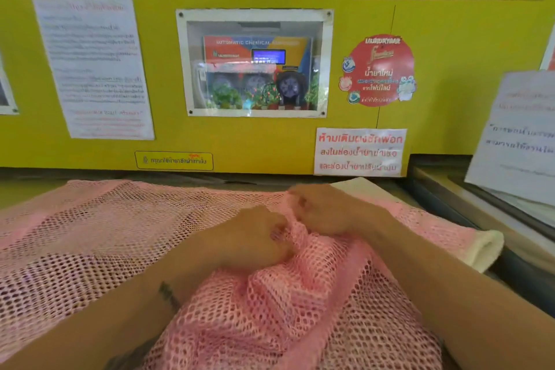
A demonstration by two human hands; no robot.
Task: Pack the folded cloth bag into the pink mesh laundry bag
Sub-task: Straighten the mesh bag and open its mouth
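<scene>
The pink mesh laundry bag (120, 234) lies spread over the surface in front of me, bunched up in the middle. My left hand (255, 237) and my right hand (327, 210) meet at the centre, each with fingers curled into a fold of the mesh. A cream folded cloth bag (486, 246) lies under the mesh at the right. Its rolled end sticks out at the right edge, and another corner shows behind my right hand.
A yellow wall (270, 141) with posters, stickers and a windowed dispenser panel (255, 63) stands right behind the surface. At the right, a washing machine top (480, 198) with a paper notice (516, 135) borders the work area.
</scene>
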